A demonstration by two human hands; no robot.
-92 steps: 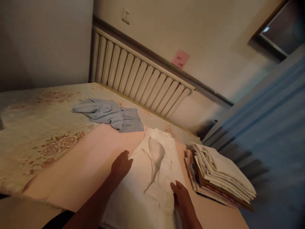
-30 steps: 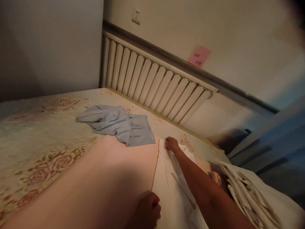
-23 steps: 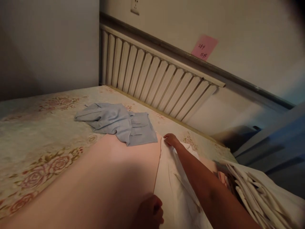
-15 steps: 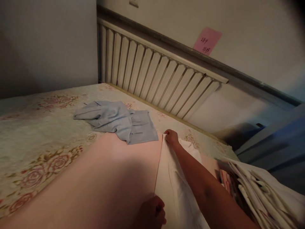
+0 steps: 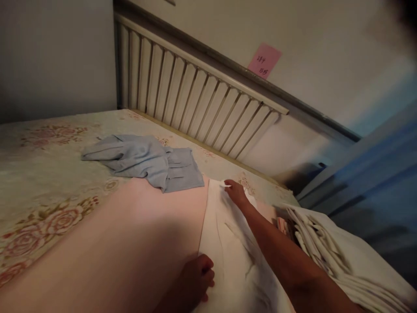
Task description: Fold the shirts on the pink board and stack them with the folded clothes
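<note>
A white cloth [image 5: 216, 234], creased and maybe a garment, is spread over a smooth pink surface [image 5: 146, 234]. At its far edge, the thumb and fingers of my right hand [image 5: 236, 192] pinch the fabric. My left hand [image 5: 193, 278] is curled at the near left edge of the same cloth, closed on it; its fingertips are partly in shadow. Beyond the pink surface lies a crumpled light blue garment [image 5: 143, 156] with a wide, pleated band, touched by neither hand.
A stack of folded fabrics [image 5: 319, 243] stands to the right, close to my right forearm. Floral cloth [image 5: 61, 182] covers the surface beneath. A white radiator [image 5: 195, 95] runs along the back wall, below a pink note [image 5: 265, 61]. Blue drapery [image 5: 368, 187] hangs at the right.
The whole view has swung, so everything sits further left. My right hand has moved right along the cloth's far edge, away from its left corner. The left hand stays at the near edge.
</note>
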